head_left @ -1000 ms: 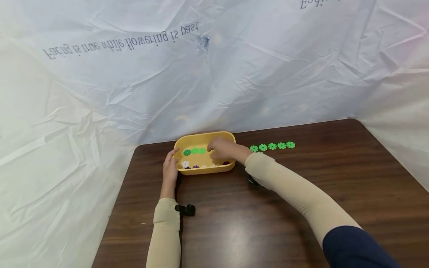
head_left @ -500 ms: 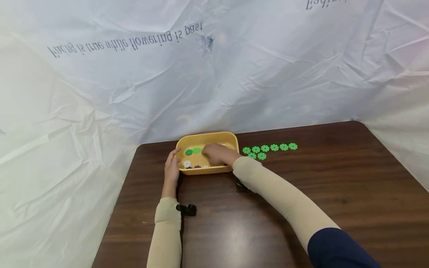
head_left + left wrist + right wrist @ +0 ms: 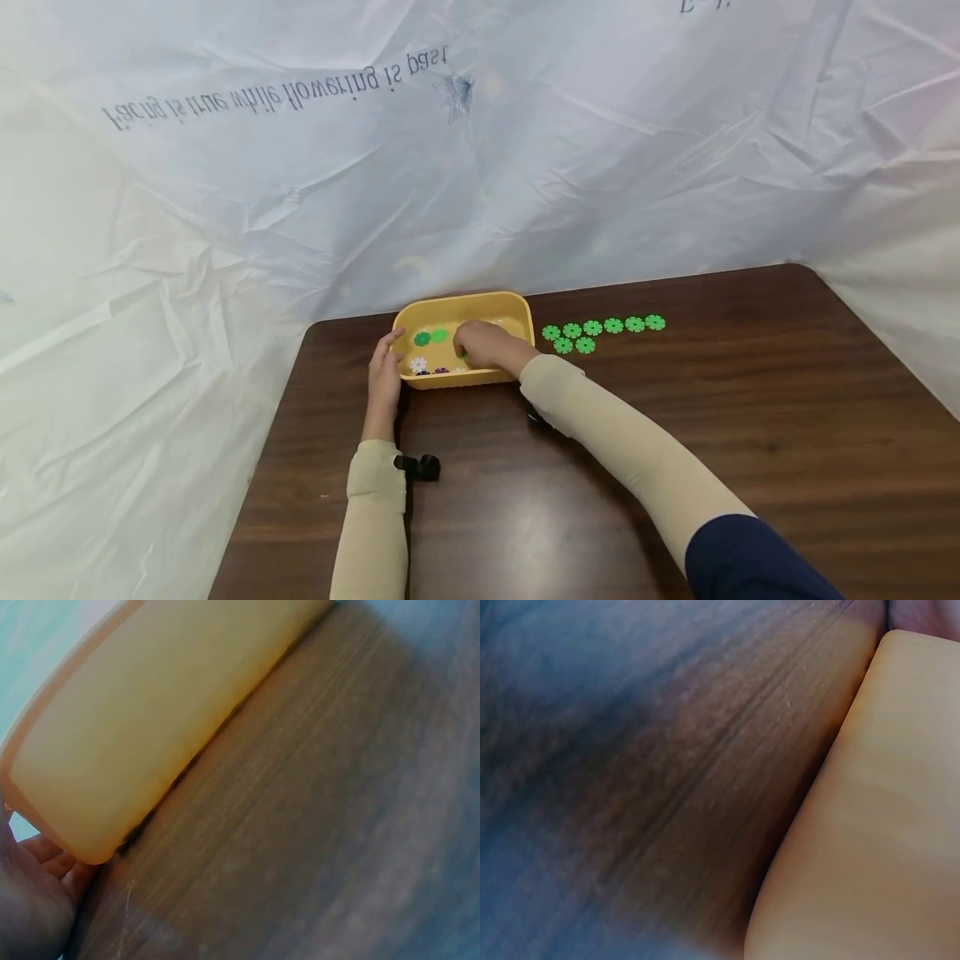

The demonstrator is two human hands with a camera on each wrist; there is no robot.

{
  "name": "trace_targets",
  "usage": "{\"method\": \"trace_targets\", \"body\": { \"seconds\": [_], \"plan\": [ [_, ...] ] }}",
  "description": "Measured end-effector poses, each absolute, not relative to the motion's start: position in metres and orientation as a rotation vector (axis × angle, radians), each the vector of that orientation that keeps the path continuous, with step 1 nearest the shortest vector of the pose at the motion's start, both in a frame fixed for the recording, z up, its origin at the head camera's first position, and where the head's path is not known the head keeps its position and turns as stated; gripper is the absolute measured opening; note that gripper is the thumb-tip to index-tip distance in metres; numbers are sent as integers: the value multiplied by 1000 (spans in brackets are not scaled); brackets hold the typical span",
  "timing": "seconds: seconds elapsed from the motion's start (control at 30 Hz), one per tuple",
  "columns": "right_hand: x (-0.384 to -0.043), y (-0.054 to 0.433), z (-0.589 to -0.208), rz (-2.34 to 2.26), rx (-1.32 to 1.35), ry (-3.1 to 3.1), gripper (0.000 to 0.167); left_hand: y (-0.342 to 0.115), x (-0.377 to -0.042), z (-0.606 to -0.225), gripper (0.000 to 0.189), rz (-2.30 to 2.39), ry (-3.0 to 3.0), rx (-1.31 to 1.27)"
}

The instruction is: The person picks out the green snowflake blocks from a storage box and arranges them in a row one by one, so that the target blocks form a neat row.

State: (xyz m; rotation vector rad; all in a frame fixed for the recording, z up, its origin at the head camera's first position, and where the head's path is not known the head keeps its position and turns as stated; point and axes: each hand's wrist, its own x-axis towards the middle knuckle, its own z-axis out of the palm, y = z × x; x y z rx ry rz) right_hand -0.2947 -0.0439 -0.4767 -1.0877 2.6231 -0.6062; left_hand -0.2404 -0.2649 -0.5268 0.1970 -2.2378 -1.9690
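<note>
My left hand (image 3: 384, 377) grips the left end of a yellow plastic tray (image 3: 463, 380), fingers over its rim. In the left wrist view, fingers (image 3: 52, 859) lie against the tray's corner. My right hand (image 3: 487, 346) reaches into the tray over its right wall, fingers pointing down and curled. A bit of a light green flower-shaped disc (image 3: 462, 353) shows at its fingertips, apparently pinched. Left of it in the tray lie a dark green disc (image 3: 422, 338) and a light green disc (image 3: 438, 335). White (image 3: 417, 365) and purple discs (image 3: 441, 370) lie along the near wall. The right wrist view hides the right fingers.
Several light green flower-shaped discs (image 3: 613, 325) lie right of the tray in a long row with a shorter row in front. The brown wooden table (image 3: 600, 533) meets a white printed sheet (image 3: 480, 167) behind. Each wrist carries a small black camera.
My right hand has come left and lower in the tray, onto the rightmost light green disc, which now shows nearer its fingertips. The discs on the table are uncovered. My left hand stays.
</note>
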Motion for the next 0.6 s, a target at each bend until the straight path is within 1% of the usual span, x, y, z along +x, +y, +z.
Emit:
{"method": "trace_targets", "body": {
  "seconds": [0.17, 0.27, 0.33, 0.43, 0.47, 0.6],
  "plan": [
    [-293, -45, -475, -576, -1080, 2667, 54, -266, -243, -527, 50, -1969, -2250, 218],
    [-292, -48, -476, -566, -1079, 2657, 51, -267, -241, -530, 51, -1936, -2252, 211],
    [-291, -50, -478, -552, -1082, 2653, 42, -267, -240, -530, 52, -1930, -2248, 209],
    [-291, -51, -479, -499, -1087, 2667, 18, -267, -239, -530, 52, -1937, -2245, 206],
    [-291, -51, -479, -486, -1089, 2672, 13, -266, -239, -530, 52, -1940, -2244, 208],
    [-294, -47, -478, -472, -1098, 2677, 11, -265, -241, -528, 51, -1948, -2239, 202]
  ]
}}
